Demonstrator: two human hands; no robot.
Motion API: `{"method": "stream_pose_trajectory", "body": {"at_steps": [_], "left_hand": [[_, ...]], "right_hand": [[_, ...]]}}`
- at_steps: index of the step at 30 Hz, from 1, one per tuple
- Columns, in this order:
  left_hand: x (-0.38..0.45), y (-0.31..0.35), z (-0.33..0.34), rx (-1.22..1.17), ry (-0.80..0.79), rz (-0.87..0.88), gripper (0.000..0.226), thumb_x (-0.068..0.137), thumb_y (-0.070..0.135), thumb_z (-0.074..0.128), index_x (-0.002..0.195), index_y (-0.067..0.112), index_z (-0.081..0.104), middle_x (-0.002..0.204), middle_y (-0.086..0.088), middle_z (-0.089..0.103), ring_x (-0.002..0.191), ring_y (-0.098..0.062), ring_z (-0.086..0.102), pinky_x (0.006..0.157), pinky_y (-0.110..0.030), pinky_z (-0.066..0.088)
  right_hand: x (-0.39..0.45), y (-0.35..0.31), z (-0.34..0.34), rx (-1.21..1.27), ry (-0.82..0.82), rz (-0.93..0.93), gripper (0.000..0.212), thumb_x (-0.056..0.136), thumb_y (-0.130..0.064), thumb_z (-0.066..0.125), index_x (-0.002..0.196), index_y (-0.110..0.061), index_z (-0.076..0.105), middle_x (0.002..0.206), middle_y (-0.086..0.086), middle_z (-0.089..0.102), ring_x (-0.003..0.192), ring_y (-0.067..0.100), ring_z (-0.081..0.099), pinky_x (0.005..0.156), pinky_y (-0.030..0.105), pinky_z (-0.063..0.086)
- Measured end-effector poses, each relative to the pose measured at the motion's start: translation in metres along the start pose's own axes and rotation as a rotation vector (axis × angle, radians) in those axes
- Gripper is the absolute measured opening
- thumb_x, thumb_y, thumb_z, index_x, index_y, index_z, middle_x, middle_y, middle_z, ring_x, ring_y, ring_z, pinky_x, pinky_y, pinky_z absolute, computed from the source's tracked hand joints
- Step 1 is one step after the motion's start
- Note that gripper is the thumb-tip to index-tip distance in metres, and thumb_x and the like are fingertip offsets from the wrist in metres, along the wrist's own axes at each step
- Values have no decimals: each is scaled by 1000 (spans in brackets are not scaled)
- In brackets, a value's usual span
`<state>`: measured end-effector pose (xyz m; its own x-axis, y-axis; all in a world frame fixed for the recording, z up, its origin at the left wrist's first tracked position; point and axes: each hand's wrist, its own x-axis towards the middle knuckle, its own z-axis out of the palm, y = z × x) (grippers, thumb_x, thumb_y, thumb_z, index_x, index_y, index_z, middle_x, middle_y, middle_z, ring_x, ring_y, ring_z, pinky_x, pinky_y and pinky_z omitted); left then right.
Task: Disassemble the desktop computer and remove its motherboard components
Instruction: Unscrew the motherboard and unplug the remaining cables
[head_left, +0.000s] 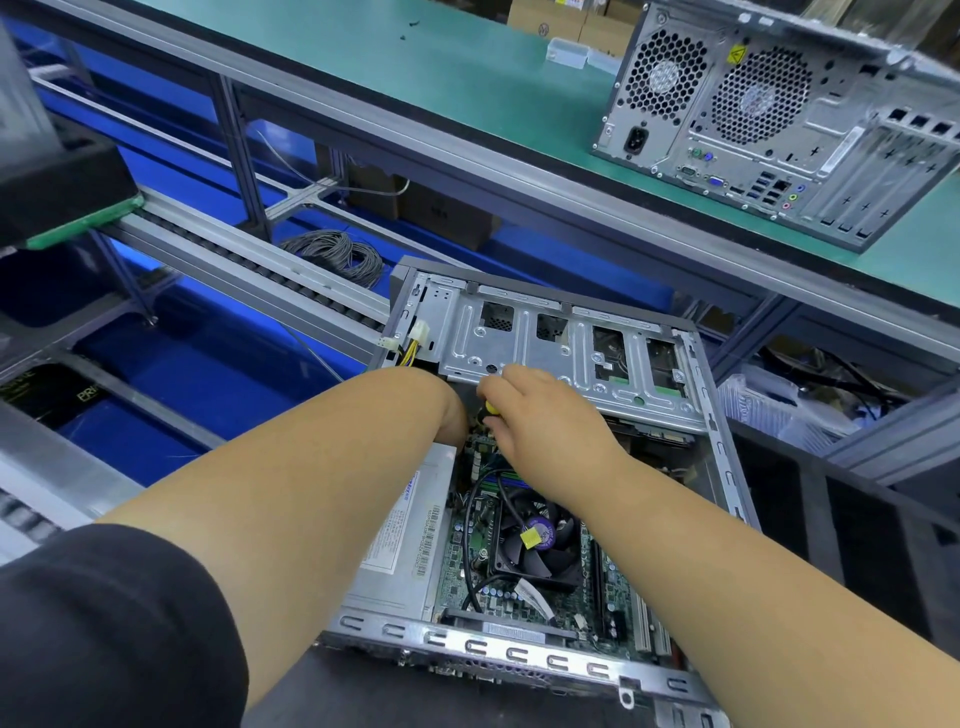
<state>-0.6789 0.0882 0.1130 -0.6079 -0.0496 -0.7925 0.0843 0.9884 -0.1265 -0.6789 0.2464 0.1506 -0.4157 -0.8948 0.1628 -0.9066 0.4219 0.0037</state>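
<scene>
A: Item one, the container?

B: Open desktop case (719, 447), side panel off, lying flat under both forearms. Contents follow.

A: Nearest the right hand?

B: Right hand (545, 415) is curled around a yellow-and-black tool handle (489, 406), gripping it at the edge of the metal drive cage (561, 348). The cage spans the far end of the case, just beyond the knuckles.

A: Left hand?

B: Left hand (454, 415) reaches down inside the case, just left of the right hand. Fingers are hidden below the cage edge; cannot tell whether they hold anything.

A: Below the hands, toward the person?

B: Motherboard (467, 577), green, seated in the case floor. On it, beneath the right forearm: black cooling fan (537, 540) with a yellow sticker on its hub. A black cable (470, 551) loops beside the fan on its left.

A: Left of the board?

B: Silver power supply (400, 551) with a printed label, under the left forearm. Its yellow-and-black wires with white connectors (413, 338) hang over the case wall, beyond and left of the left hand.

A: Outside the case?

B: Second computer tower (779, 124), rear panel facing, on a green bench top (415, 62), well beyond the right hand. Coiled grey cable (337, 254) lies beyond the left hand, by a roller conveyor (234, 254).
</scene>
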Motion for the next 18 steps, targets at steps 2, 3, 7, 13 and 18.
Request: {"method": "stream_pose_trajectory", "body": {"at_steps": [2, 3, 7, 13, 18], "left_hand": [[-1, 0, 0, 5, 5, -1, 31, 97, 23, 47, 121, 7, 58, 115, -12, 58, 93, -26, 52, 99, -46, 46], [-2, 0, 0, 4, 8, -2, 33, 96, 23, 47, 124, 8, 58, 119, -12, 58, 94, -25, 53, 98, -45, 46], [-7, -2, 0, -36, 45, -4, 33, 97, 25, 44, 124, 9, 58, 122, -13, 58, 93, -25, 53, 97, -43, 47], [-6, -1, -2, -24, 49, 11, 22, 98, 25, 42, 108, 12, 57, 96, -7, 54, 88, -24, 51, 86, -39, 46], [1, 1, 0, 75, 14, 30, 29, 99, 20, 43, 121, 6, 57, 107, -11, 54, 93, -26, 51, 97, -40, 45]], "right_hand": [[0, 1, 0, -24, -16, 23, 24, 96, -28, 46, 116, -15, 53, 100, 4, 59, 88, 31, 55, 69, 37, 45], [-1, 1, 0, -10, -22, 32, 24, 96, -28, 45, 117, -16, 52, 98, 4, 59, 86, 32, 55, 67, 37, 47], [0, -3, -1, 54, 8, 33, 22, 94, -32, 50, 109, -18, 56, 90, 4, 57, 82, 31, 54, 62, 36, 45], [3, -5, 2, 18, 21, -4, 23, 97, -31, 52, 103, -9, 56, 92, 8, 58, 82, 31, 53, 60, 33, 33], [2, -3, -2, -13, 16, 17, 22, 97, -29, 49, 111, -12, 54, 93, 5, 58, 83, 29, 54, 63, 35, 42]]}}
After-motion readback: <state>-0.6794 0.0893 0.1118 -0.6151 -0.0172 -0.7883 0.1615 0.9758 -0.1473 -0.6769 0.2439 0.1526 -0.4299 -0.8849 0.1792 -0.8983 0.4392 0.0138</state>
